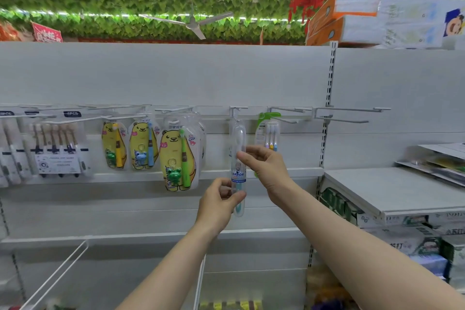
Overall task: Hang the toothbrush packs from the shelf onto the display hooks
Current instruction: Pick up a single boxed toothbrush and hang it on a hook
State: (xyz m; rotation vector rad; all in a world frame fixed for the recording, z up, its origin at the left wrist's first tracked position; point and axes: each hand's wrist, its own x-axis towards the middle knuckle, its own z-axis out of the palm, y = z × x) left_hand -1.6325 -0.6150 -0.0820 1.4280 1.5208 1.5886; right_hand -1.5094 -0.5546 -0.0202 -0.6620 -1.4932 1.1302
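White shop shelving fills the view, with a row of wire hooks on a rail across its back panel, and a leaf-covered ceiling with a ceiling fan (pixel 192 23) above. The clear toothbrush pack (pixel 238 171), a narrow see-through tube with a blue label and a pale blue brush inside, hangs upright in front of the panel. Its top is right at the display hook (pixel 236 110); whether the hang hole is already threaded on the wire is too small to tell.

The left hand (pixel 218 200) pinches the tube's lower end between thumb and fingers. The right hand (pixel 265 162) pinches it about midway up, fingertips curled onto its right side.

To the left hang the yellow bear packs (pixel 179 158), and just to the right hangs a green three-brush pack (pixel 269 132). Further right the empty hooks (pixel 352 111) stick out over a grey shelf (pixel 392 192).

By its look the pack is very light and fairly stiff, but smooth thin plastic that could slip or twist between the fingers and dent if squeezed hard. A light pinch is probably enough. Holding it near the top, close to the hang tab, should steer the hole onto the wire best, while the lower hand only steadies the swinging end.
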